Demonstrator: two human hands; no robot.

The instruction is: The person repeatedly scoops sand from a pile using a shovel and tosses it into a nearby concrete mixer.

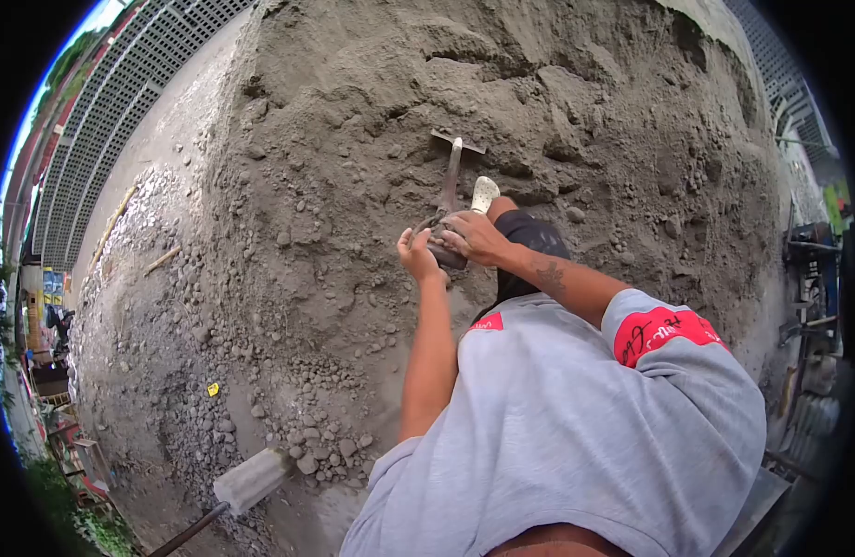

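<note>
A shovel (452,176) stands in the grey sand pile, its shaft pointing toward me. Only a narrow metal edge of its blade shows at the far end; the rest is hidden in the sand. My right hand (476,237) is closed over the dark, wide grip at the near end. Against the left side of that grip is my left hand (422,257), palm turned inward and fingers curled. The hands partly cover the grip. Just right of the shaft, a pale speckled shoe (485,194) rests on the sand.
The sand pile (353,167) rises ahead of me and spreads to both sides. At the lower left lies a second shovel (251,481) with a pale, coated blade, near loose stones (330,447). Wooden sticks (163,261) and a yellow scrap (213,390) are on the left.
</note>
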